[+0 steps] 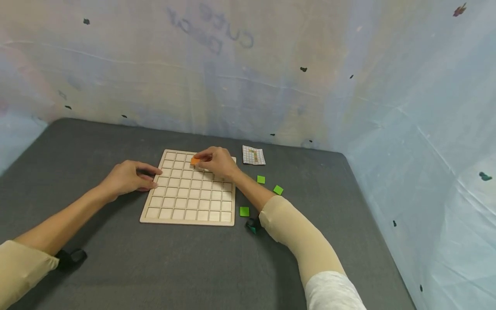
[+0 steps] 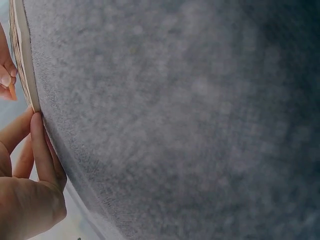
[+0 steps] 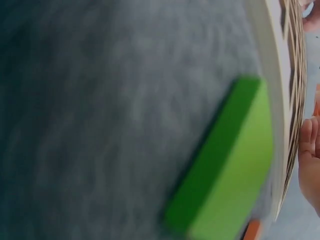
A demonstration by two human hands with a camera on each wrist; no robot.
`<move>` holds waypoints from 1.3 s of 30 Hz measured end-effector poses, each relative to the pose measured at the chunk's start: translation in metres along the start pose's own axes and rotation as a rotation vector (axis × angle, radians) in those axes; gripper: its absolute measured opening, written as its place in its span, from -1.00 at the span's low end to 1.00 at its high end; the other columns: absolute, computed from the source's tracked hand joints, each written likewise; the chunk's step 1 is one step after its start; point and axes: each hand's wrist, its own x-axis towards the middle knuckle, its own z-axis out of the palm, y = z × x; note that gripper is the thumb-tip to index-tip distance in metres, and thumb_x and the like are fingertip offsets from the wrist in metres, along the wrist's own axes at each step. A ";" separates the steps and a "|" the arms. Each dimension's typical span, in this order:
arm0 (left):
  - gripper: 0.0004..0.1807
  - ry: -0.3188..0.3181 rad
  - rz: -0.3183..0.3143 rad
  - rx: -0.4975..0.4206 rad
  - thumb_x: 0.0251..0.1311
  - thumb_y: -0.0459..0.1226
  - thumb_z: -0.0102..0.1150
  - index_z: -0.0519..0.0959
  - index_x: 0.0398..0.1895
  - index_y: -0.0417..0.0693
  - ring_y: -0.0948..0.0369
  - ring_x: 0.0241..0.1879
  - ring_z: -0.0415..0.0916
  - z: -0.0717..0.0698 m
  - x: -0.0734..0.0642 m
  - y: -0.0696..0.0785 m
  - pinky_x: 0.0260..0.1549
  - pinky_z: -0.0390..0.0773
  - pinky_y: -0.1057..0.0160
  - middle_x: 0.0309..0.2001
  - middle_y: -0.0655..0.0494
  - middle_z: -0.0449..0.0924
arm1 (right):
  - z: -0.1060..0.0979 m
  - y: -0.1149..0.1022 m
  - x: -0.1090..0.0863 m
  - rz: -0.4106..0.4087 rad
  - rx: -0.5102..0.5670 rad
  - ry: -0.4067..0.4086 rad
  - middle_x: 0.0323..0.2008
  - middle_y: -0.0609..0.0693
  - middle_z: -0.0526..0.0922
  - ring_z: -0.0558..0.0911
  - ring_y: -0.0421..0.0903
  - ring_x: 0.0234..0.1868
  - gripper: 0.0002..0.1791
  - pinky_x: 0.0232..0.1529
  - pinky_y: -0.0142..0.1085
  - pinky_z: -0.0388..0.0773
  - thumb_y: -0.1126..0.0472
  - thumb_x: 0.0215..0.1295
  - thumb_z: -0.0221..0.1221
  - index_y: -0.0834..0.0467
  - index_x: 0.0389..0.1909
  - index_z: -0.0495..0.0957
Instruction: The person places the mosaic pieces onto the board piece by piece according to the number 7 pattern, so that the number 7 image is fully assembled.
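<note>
My right hand [image 1: 218, 161] pinches a small orange tile [image 1: 195, 161] between thumb and fingers. It is over the upper middle squares of a pale wooden grid board [image 1: 190, 217]. In the right wrist view the orange tile [image 3: 317, 100] shows only in part at the right edge. My left hand [image 1: 125, 177] rests its thumb and fingertips against the board's left edge, a small gap between them. In the left wrist view these fingers [image 2: 44, 155] touch the rim of the board [image 2: 27, 65], seen from its side.
Green tiles [image 1: 244, 211] lie right of the board, one large in the right wrist view [image 3: 225, 165] with an orange piece [image 3: 252, 230] below it. A printed grid card [image 1: 253, 155] lies behind them. Dark cloth [image 1: 155, 267] covers the table; a hanging sheet [image 1: 248, 86] stands behind.
</note>
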 end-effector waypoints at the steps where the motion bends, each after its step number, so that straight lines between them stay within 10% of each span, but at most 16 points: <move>1: -0.44 0.001 0.000 0.000 0.16 -0.25 0.42 0.55 0.23 -0.23 0.21 -0.25 0.69 0.000 0.000 0.000 -0.30 0.66 0.24 -0.02 -0.19 0.65 | 0.002 -0.002 0.001 -0.004 -0.006 -0.003 -0.17 -0.07 0.66 0.61 -0.28 -0.22 -0.70 -0.22 -0.46 0.52 0.17 0.28 0.35 0.10 0.03 0.71; 26: -0.45 -0.004 -0.010 0.024 0.16 -0.25 0.41 0.54 0.24 -0.18 0.21 -0.21 0.67 -0.002 0.001 0.000 -0.31 0.66 0.24 0.12 -0.25 0.53 | 0.017 -0.011 0.004 -0.017 -0.079 -0.014 -0.18 -0.12 0.64 0.55 -0.31 -0.24 -0.74 -0.25 -0.50 0.48 0.13 0.27 0.37 0.06 -0.04 0.74; 39: -0.45 -0.022 -0.011 0.036 0.16 -0.25 0.41 0.54 0.23 -0.18 0.15 -0.16 0.66 -0.002 0.003 -0.001 -0.31 0.65 0.21 0.10 -0.25 0.54 | -0.010 -0.009 -0.007 0.029 0.105 -0.051 -0.04 -0.01 0.70 0.64 -0.20 -0.11 -0.65 -0.12 -0.42 0.54 0.21 0.36 0.28 0.17 0.13 0.64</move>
